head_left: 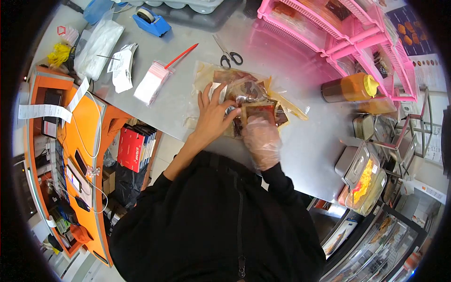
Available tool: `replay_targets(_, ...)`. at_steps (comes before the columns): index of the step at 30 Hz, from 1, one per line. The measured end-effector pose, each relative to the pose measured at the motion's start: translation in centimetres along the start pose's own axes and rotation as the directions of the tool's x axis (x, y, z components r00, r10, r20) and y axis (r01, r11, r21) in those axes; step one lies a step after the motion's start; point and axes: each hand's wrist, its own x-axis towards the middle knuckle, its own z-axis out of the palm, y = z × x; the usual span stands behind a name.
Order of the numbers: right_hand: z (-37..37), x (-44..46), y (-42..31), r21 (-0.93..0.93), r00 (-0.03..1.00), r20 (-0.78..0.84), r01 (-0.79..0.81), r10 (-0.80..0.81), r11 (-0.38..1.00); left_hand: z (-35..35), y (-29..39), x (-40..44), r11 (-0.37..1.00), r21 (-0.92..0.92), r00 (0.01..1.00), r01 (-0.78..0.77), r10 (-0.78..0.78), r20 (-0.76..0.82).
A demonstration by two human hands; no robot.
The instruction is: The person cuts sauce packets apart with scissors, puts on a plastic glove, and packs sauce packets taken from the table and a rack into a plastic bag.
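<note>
Black jacket point(211, 216); left hand point(213, 115) spread over packets point(246, 89); gloved right hand point(262, 141) against reddish packet point(259, 112), grip unclear.

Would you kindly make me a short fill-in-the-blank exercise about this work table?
1. The right hand, touching a plastic packet, wears a clear plastic ____, while the left hand is bare.
2. The cap of the squeeze bottle is coloured ____.
3. The tape dispenser is mainly coloured ____.

Missing words: glove; yellow; blue.
</note>
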Motion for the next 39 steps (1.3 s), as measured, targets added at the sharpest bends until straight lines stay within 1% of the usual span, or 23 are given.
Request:
replay_targets(1, 0.6, 0.1, -0.5, 0.005, 0.996, 0.09, 0.014, -0.014, 1.0, 0.1, 0.0, -0.3, 0.999, 0.035, 1.0, -0.002, 0.002, -0.002)
replay_targets(2, 0.7, 0.1, -0.1, 0.14, 0.998, 0.066, 0.013, -0.022, 0.99, 0.2, 0.0, -0.4, 0.998, 0.069, 1.0, -0.003, 0.003, -0.003)
replay_targets(4, -2.3, -0.4, 0.6, 0.402, 0.999, 0.031, 0.006, -0.02, 0.916, 0.1, 0.0, -0.9, 0.997, 0.077, 1.0, 0.007, -0.008, 0.013)
replay_targets(5, -2.9, -0.5, 1.5, 0.473, 0.998, -0.032, -0.035, 0.057, 0.881, 0.2, 0.0, -0.9, 0.997, 0.079, 1.0, 0.005, -0.007, 0.02)
replay_targets(8, -3.9, 0.9, 4.6, 0.495, 0.949, -0.057, -0.243, 0.31, 0.834, 0.7, 0.3, -1.1, 0.992, 0.127, 0.998, -0.017, 0.01, 0.057)
replay_targets(11, -2.6, 2.1, 7.9, 0.376, 0.945, 0.143, -0.325, 0.293, 0.868, 0.9, 1.1, -1.1, 0.992, 0.116, 0.995, -0.041, 0.029, 0.099)
replay_targets(14, -1.6, 2.2, 7.9, 0.486, 0.984, 0.103, -0.178, 0.146, 0.856, 1.5, 1.7, -1.2, 0.994, 0.109, 0.993, -0.023, 0.01, 0.114)
replay_targets(18, -2.7, 2.3, 6.9, 0.521, 0.974, 0.158, -0.223, 0.163, 0.824, 2.0, 1.9, -1.3, 0.992, 0.125, 0.996, -0.003, -0.009, 0.092)
replay_targets(20, -2.4, 2.1, 7.0, 0.544, 0.972, 0.155, -0.233, 0.177, 0.806, 2.0, 2.0, -1.1, 0.994, 0.11, 0.996, 0.023, -0.032, 0.083)
replay_targets(23, -1.7, 1.5, 7.4, 0.604, 0.966, 0.178, -0.258, 0.187, 0.754, 2.2, 1.8, -1.0, 0.999, 0.039, 0.999, 0.021, -0.022, 0.036)
replay_targets(26, -0.9, 0.7, 7.4, 0.657, 0.967, 0.091, -0.239, 0.24, 0.715, 2.1, 1.9, -0.5, 0.999, -0.025, 0.999, -0.025, 0.024, -0.037)
replay_targets(29, -0.3, 0.4, 7.4, 0.685, 0.948, 0.086, -0.279, 0.306, 0.673, 1.5, 2.2, 0.3, 0.998, -0.034, 0.995, -0.06, 0.058, -0.079)
replay_targets(31, 0.4, 0.1, 7.1, 0.792, 0.939, -0.012, -0.201, 0.344, 0.576, 0.8, 2.4, 1.1, 0.993, -0.052, 0.988, -0.104, 0.097, -0.122)
replay_targets(33, -0.1, -0.1, 6.8, 0.783, 0.928, -0.105, -0.144, 0.357, 0.605, 0.7, 2.2, 1.7, 0.989, -0.042, 0.98, -0.139, 0.132, -0.147)
replay_targets(35, -1.9, -0.4, 6.3, 0.652, 0.929, -0.188, -0.125, 0.319, 0.748, 0.6, 2.1, 1.9, 0.987, -0.005, 0.976, -0.161, 0.159, -0.15)
replay_targets(38, -0.9, -0.2, 6.5, 0.63, 0.924, -0.306, 0.017, 0.229, 0.776, 1.0, 1.8, 2.0, 0.982, -0.006, 0.973, -0.191, 0.189, -0.132)
replay_targets(39, -0.9, -0.1, 6.5, 0.624, 0.922, -0.317, 0.026, 0.223, 0.781, 1.0, 1.9, 2.0, 0.98, -0.004, 0.973, -0.198, 0.196, -0.122)
